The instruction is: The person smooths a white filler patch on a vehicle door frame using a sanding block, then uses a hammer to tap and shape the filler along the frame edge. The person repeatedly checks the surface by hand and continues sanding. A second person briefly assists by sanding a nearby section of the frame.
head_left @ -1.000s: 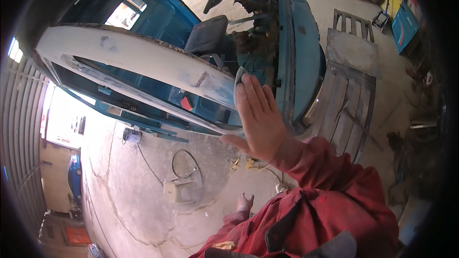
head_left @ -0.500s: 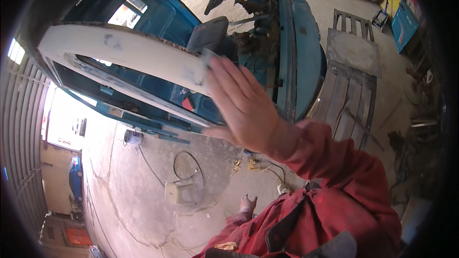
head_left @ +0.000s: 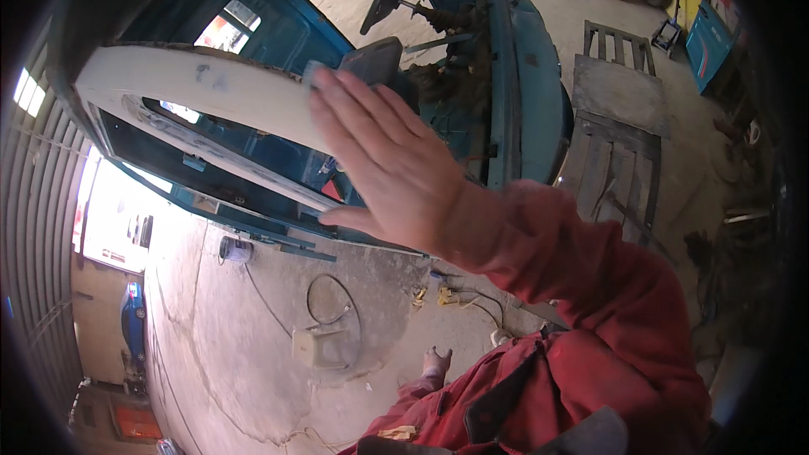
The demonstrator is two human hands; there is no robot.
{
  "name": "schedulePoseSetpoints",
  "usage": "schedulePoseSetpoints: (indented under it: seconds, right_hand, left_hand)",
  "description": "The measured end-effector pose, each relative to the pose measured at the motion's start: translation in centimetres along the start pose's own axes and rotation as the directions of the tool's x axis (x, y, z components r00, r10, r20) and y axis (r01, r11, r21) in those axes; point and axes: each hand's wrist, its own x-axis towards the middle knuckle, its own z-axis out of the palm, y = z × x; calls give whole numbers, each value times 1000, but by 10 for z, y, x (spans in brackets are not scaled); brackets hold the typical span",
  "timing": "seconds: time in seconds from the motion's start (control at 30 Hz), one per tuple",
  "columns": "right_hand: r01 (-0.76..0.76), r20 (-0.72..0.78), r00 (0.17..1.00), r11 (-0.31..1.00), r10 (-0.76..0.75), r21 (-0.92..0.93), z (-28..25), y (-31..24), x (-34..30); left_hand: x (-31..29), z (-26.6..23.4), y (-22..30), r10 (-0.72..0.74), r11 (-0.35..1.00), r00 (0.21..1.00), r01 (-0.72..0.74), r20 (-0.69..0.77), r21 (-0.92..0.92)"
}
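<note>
Our right grip [head_left: 392, 173] lay flat over a thin grey pad [head_left: 313, 74].
We held it outstretched, thumb spread, curled around nothing, presumably to press evenly along the curve; the pad peeked past its fingertips. The pale panel [head_left: 244, 88] ran leftward from it. Below, our left grip [head_left: 436, 363] hung half-open, visibly holding nothing, likely kept clear.

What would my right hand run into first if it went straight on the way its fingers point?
Past the edge of the white curved panel, your right hand would probably meet the blue cab wall, though depth is hard to judge.
</note>
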Motion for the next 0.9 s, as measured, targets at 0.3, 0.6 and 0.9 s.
schedulePoseSetpoints:
  seconds: [0.3, 0.6, 0.9]
  right_hand:
    - [-84, 100, 991, 992, 94, -98, -21, -15, -24]
    - [57, 158, 987, 973, -21, -223, -19, -9, -19]
    - [130, 62, 991, 981, -122, -141, 0, -1, 14]
  left_hand:
    - [4, 2, 9, 53, 998, 999, -53, -6, -12]
    - [21, 6, 8, 36, 998, 999, -36, -1, -52]
    - [10, 2, 7, 44, 999, 999, -44, 25, -4]
